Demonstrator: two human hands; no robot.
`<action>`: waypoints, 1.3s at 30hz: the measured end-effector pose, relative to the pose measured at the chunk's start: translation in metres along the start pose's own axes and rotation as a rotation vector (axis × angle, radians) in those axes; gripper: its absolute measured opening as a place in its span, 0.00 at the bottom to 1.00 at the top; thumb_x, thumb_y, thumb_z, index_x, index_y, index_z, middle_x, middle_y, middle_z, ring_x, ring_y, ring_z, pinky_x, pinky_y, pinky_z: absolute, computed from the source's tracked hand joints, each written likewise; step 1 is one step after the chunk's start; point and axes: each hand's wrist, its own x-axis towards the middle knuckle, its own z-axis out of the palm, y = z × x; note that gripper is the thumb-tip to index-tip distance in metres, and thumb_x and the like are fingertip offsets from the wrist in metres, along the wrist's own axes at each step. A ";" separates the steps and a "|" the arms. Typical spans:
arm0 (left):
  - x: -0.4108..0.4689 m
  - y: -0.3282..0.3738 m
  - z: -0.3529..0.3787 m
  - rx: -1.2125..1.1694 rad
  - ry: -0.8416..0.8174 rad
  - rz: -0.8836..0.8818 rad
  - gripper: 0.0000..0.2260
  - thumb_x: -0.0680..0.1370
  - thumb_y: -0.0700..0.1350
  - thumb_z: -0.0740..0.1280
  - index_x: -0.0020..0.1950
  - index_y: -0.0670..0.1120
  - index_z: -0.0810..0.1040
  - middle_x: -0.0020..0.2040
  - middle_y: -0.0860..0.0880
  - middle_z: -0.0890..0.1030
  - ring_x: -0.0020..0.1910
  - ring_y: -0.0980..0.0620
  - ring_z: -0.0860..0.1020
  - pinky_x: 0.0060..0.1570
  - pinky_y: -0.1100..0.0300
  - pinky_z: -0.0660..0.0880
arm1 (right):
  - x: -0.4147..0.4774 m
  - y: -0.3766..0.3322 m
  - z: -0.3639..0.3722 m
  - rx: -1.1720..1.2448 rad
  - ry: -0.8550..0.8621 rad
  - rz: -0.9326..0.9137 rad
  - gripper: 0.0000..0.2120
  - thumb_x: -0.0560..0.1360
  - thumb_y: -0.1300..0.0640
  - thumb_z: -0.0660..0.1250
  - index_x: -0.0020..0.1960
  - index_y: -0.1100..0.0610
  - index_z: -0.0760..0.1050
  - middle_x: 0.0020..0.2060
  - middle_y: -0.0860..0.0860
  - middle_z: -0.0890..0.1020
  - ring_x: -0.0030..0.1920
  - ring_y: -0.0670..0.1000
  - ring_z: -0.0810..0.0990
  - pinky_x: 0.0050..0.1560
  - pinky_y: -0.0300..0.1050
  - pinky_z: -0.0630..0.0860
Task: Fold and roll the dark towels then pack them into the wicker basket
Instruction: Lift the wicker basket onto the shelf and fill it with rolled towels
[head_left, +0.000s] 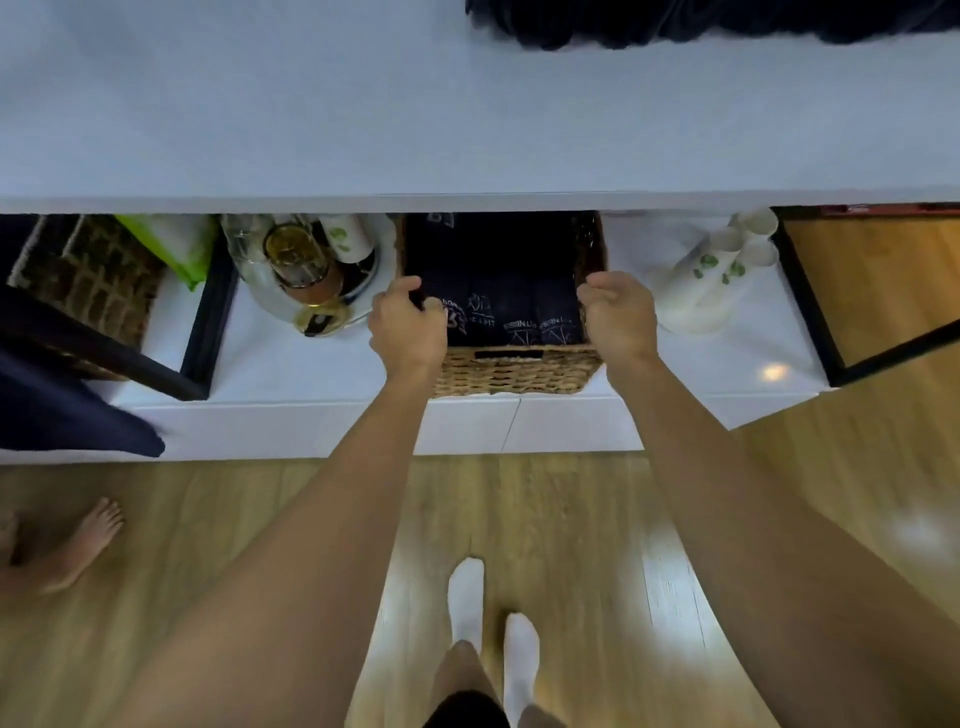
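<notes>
1. White lettering is showing on the rolled dark towels (511, 306), but it is too blurred to read.
2. Four rolls are lining the front of the woven wicker basket (514, 371).
3. The left hand (408, 325) and the right hand (618, 317) are curling over the basket's side rims and gripping it.
4. Three white cups (727, 270) with green leaf prints are standing to the right of the basket.

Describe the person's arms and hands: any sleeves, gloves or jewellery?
No sleeves show; both arms are bare as far up as the view reaches. The left hand and right hand wear no gloves, and no watch, bracelet or ring shows.
</notes>
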 end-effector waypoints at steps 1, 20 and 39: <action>0.014 -0.007 0.005 0.109 -0.003 0.006 0.19 0.75 0.46 0.62 0.65 0.46 0.75 0.61 0.43 0.77 0.61 0.42 0.75 0.63 0.43 0.72 | 0.016 0.005 0.004 -0.075 0.015 -0.006 0.14 0.76 0.58 0.64 0.62 0.57 0.76 0.51 0.52 0.80 0.49 0.51 0.78 0.59 0.50 0.77; 0.050 -0.046 -0.020 0.439 -0.025 0.096 0.15 0.78 0.36 0.61 0.65 0.42 0.72 0.58 0.40 0.79 0.58 0.39 0.76 0.49 0.52 0.70 | 0.044 0.036 0.006 -0.583 0.033 -0.126 0.11 0.78 0.65 0.57 0.60 0.65 0.69 0.55 0.62 0.77 0.56 0.62 0.76 0.47 0.45 0.66; -0.262 0.044 -0.254 0.770 -0.058 0.201 0.10 0.76 0.39 0.62 0.48 0.34 0.79 0.51 0.37 0.80 0.49 0.39 0.77 0.47 0.53 0.73 | -0.256 -0.072 -0.189 -0.440 -0.335 -0.318 0.15 0.76 0.68 0.58 0.32 0.60 0.61 0.30 0.54 0.65 0.28 0.52 0.63 0.17 0.37 0.56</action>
